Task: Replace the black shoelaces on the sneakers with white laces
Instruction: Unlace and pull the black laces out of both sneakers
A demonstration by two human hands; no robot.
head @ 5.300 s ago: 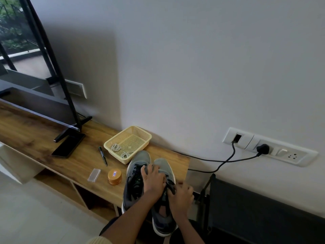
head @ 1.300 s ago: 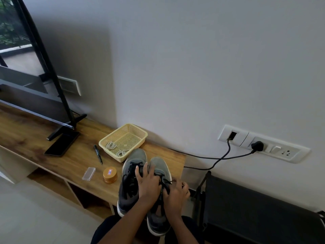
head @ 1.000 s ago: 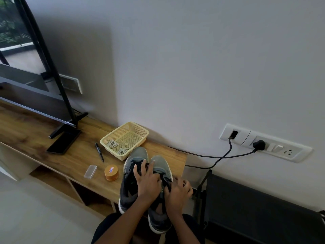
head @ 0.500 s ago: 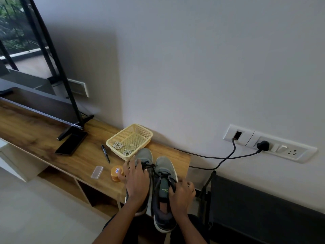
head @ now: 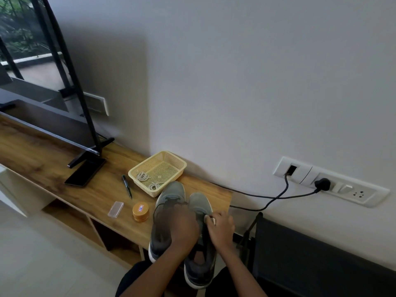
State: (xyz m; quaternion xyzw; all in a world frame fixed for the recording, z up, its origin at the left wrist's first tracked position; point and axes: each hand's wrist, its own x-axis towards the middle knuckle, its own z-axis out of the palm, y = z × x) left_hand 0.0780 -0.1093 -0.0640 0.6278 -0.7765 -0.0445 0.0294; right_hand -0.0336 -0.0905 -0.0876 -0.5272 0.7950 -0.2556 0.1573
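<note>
Two grey sneakers stand side by side at the right end of the wooden table, the left sneaker [head: 170,195] and the right sneaker [head: 199,203]. My left hand [head: 182,227], blurred by motion, lies over the lacing between them with fingers curled down on the black lace [head: 171,203], which loops out across the left sneaker. At the right sneaker's lacing edge, my right hand [head: 220,229] pinches the sneaker with curled fingers. Two coiled white laces [head: 144,176] lie in the yellow basket [head: 171,156] just behind the sneakers.
On the table left of the sneakers are a round orange tin [head: 140,211], a small clear case [head: 115,209] and a black pen [head: 126,186]. A TV stand foot [head: 85,159] and a dark phone [head: 84,175] sit further left. A black cable [head: 267,197] runs to the wall sockets.
My left hand has moved right from the left sneaker onto the lacing between the shoes. The right hand stays at the right sneaker. The camera has shifted slightly.
</note>
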